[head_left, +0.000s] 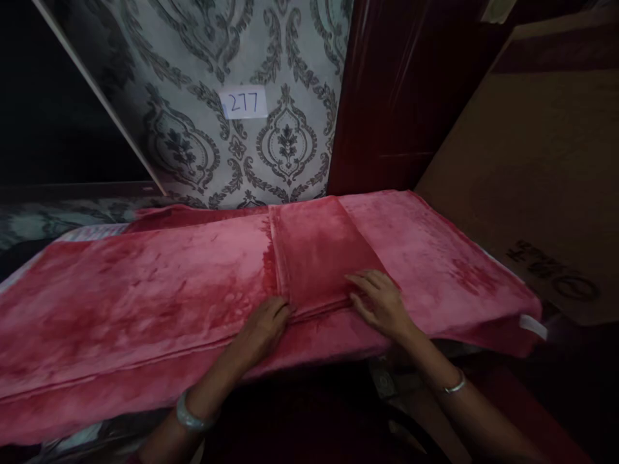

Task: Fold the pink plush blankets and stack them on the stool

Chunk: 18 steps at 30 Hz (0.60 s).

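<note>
A pink and red plush blanket lies spread in a long strip in front of me. Across its middle a darker red section is folded over, with its near edge toward me. My left hand holds the near left corner of that fold, fingers closed on the cloth. At the near right of the fold is my right hand, its fingers stretched out on the cloth and the thumb apart. The underside of the fold is hidden. A small white tag sticks out at the blanket's right end.
Behind the blanket stands a patterned grey wall bearing a paper marked 277. A dark red glossy panel adjoins it. A big cardboard box leans at the right; a dark screen-like panel fills the upper left.
</note>
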Tool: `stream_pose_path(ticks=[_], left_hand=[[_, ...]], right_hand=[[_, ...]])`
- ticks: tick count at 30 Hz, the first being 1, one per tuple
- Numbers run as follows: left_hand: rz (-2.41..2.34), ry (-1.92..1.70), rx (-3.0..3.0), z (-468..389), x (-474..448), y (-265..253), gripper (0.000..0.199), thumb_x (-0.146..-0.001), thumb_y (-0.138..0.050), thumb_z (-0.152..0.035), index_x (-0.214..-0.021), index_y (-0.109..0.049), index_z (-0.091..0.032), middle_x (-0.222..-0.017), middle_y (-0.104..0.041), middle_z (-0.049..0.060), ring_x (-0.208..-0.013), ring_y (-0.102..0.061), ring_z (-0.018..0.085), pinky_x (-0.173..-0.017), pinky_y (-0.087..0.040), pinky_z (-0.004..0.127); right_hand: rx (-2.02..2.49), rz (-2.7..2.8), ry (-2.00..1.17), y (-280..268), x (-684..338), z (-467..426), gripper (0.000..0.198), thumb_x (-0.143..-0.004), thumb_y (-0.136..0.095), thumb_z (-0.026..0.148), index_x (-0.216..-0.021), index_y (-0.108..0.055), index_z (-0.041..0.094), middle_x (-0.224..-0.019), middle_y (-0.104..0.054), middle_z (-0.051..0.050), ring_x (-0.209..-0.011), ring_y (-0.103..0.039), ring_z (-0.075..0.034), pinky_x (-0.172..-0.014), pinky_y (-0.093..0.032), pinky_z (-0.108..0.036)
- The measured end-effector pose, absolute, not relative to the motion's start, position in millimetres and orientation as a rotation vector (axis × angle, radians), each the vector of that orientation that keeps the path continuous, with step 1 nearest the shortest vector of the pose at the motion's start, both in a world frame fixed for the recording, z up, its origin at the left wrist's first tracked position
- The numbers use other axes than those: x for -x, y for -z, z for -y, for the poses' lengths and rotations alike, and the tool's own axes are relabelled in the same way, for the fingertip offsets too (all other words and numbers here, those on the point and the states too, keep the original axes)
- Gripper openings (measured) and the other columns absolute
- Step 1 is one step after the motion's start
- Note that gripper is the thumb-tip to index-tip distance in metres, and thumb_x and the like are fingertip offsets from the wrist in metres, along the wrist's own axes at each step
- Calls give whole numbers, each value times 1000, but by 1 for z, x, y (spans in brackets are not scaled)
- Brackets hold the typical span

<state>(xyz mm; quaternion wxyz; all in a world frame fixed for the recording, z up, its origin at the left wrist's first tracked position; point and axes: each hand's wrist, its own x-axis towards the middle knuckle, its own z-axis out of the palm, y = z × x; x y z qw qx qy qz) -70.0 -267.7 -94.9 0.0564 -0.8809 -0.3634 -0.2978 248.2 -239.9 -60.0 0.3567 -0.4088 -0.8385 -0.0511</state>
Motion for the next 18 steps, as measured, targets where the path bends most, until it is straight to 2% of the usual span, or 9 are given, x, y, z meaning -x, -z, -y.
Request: stream_pose_path(ticks=[5,8,11,14,16,18], left_hand=[[1206,963,2710,277,66,88,32,-95,-43,-8,-117,-65,-18,-107,-71,10,-97,-67,20,-85,-58,35],[1336,1135,2884,281,73,72,27,-96,-46,-14,-109,-69,-19,-106,-73,9,-98,-68,19,-87,-56,33],[1683,1368,2946,262,88,53,23,-96,-51,-26,-94,-73,-19,-92,-74,6,-86,-69,18,-79,-55,31],[2120,1799,2734,211,101,35,20,-84,-66,-35,-91,-72,-17,-78,-72,3,-71,-66,17,-70,-54,29],[2401,2110,2514,165,103,25,27,-71,-76,-32,-92,-70,-16,-76,-71,2,-66,-65,15,-65,-53,26],[2821,2261,2294,118,100,16,28,-67,-78,-28,-90,-69,-14,-71,-70,4,-61,-65,16,-62,-54,27]], right_hand=[[857,2419,34,67,-177,248,54,-99,-50,23,-153,-43,17,-150,-55,-12,-143,-44,-25,-119,-38,-50],[831,2537,7,88,-153,254,61,-98,-54,24,-157,-38,18,-155,-50,-11,-147,-39,-24,-121,-34,-49],[859,2577,-23,101,-149,257,62,-99,-57,27,-157,-38,21,-158,-46,-9,-148,-38,-24,-123,-31,-49],[871,2577,-67,101,-152,257,56,-100,-54,26,-155,-42,24,-159,-46,-6,-148,-38,-22,-123,-30,-48],[874,2576,-91,98,-153,257,54,-101,-53,25,-154,-44,25,-158,-46,-6,-148,-38,-23,-122,-31,-49],[868,2579,-113,95,-153,257,53,-101,-52,24,-153,-45,24,-158,-47,-6,-148,-38,-22,-122,-31,-48]])
